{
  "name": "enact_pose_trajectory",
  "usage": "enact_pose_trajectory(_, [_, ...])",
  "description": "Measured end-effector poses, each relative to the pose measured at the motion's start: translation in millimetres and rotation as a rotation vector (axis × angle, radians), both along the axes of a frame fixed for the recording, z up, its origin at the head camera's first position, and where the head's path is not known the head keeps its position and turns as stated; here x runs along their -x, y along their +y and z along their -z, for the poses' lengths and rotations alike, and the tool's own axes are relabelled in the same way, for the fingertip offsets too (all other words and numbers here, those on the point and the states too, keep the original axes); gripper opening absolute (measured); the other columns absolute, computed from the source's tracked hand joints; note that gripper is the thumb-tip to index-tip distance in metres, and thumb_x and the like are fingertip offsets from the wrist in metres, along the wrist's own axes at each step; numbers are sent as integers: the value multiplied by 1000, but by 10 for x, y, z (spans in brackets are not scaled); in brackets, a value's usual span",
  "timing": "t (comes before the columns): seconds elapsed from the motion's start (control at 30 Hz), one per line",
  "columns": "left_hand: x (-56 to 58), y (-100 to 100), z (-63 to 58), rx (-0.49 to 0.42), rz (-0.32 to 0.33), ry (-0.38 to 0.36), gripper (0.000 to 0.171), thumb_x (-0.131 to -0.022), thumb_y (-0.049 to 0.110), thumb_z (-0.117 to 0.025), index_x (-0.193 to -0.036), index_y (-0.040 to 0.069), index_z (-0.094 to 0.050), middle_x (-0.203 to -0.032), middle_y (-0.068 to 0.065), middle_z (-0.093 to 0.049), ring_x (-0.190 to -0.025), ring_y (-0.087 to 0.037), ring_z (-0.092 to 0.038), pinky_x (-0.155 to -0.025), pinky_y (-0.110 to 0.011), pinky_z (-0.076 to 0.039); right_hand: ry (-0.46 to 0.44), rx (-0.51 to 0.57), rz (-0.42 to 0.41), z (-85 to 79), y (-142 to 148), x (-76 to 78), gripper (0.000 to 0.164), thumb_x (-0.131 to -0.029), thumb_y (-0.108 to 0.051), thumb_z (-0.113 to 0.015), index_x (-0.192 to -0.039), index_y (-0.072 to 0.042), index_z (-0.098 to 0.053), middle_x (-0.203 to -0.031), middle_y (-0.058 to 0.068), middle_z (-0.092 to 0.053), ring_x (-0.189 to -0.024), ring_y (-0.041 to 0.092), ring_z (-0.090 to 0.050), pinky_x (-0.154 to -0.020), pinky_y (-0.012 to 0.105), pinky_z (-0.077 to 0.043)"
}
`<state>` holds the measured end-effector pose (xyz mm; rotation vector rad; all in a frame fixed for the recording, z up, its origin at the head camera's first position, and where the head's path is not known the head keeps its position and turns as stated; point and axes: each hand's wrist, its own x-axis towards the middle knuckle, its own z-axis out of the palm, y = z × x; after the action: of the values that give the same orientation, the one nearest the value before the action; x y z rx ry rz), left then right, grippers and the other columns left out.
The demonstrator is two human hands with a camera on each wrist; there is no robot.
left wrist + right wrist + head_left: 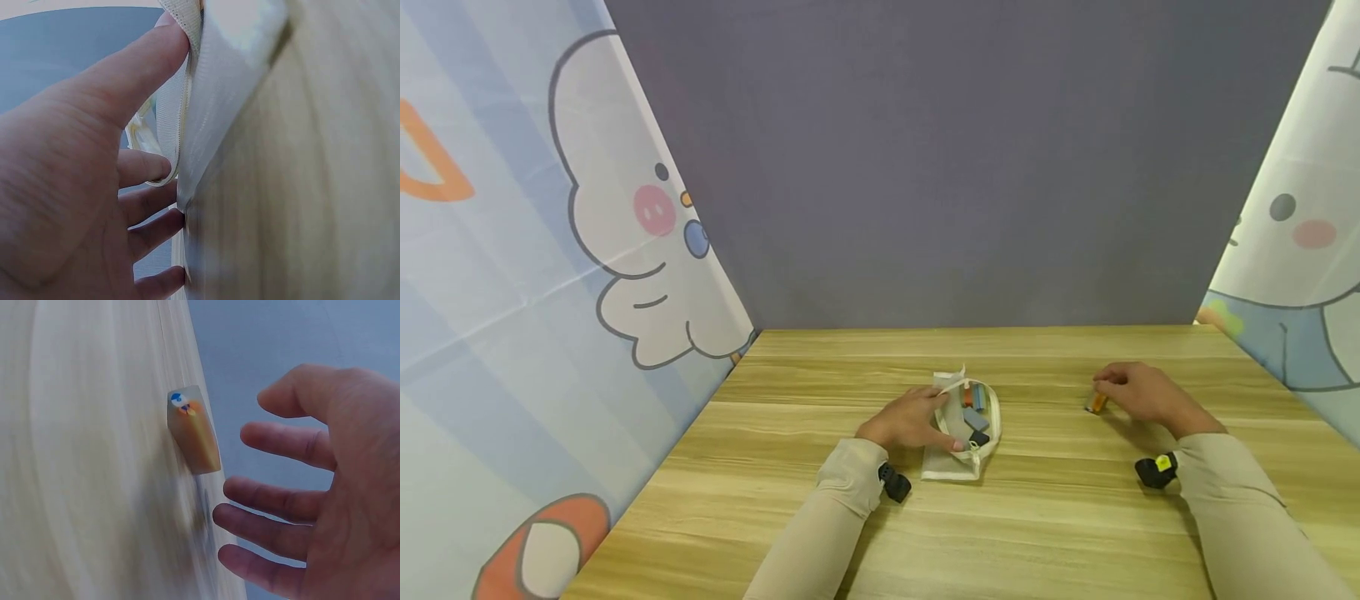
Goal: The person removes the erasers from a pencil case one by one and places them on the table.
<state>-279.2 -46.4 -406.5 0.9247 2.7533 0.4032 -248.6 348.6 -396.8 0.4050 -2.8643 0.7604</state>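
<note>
My left hand [913,419] holds the rim of a white see-through zip pouch [951,467], its thumb at the near end of the opening. In the left wrist view the thumb overlaps the zip edge [181,112] and a fingertip touches it lower down. Inside the pouch lie a grey block [975,419], a black piece [978,438], and orange and blue pieces [973,396]. Off to the right, my right hand [1138,392] hovers with parted fingers beside a small grey-and-orange block [194,434] bearing a printed picture; a gap separates them in the right wrist view.
The wood-grain table [775,500] runs back to a dark grey panel [970,167]. Cartoon-printed curtains [512,250] hang along both sides. Black wrist devices sit on both cuffs, close to the tabletop.
</note>
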Motion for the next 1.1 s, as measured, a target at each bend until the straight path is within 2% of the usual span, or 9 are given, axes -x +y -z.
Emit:
enact_pose_trajectory(0.17, [8, 7, 11, 2, 2, 5, 104, -82, 72, -68, -160, 16, -28, -165, -4, -24, -150, -25, -21, -118, -46, -28, 15, 14, 0, -16, -19, 4, 28, -102, -19, -57, -108, 5, -70, -97, 17, -72, -93, 42, -66, -79, 56, -52])
enact_pose_trajectory(0.4, [3, 5, 6, 15, -1, 10, 104, -82, 72, -67, -160, 16, -28, -165, -3, -23, -151, -24, -21, -118, -46, -28, -2, 8, 1, -74, -76, 5, 30, -103, -20, -57, -112, 6, -68, -100, 17, -71, -93, 40, -66, -79, 56, -53])
enact_pose_trajectory(0.73, [11, 2, 3, 4, -4, 8, 105, -81, 73, -67, -160, 17, -28, -165, -3, -24, -150, -24, -21, -117, -46, -29, -33, 26, -13, -168, -178, -25, 36, -104, -22, -54, -123, 8, -61, -110, 27, -68, -101, 47, -63, -82, 59, -51])
enact_pose_trajectory(1.1, [9, -5, -27, 4, 4, -9, 104, -82, 73, -66, -161, 17, -27, -164, -5, -24, -151, -26, -21, -118, -48, -28, -37, 40, -42, -182, -279, -19, 36, -104, -23, -56, -122, 7, -62, -106, 22, -69, -94, 38, -66, -78, 55, -53])
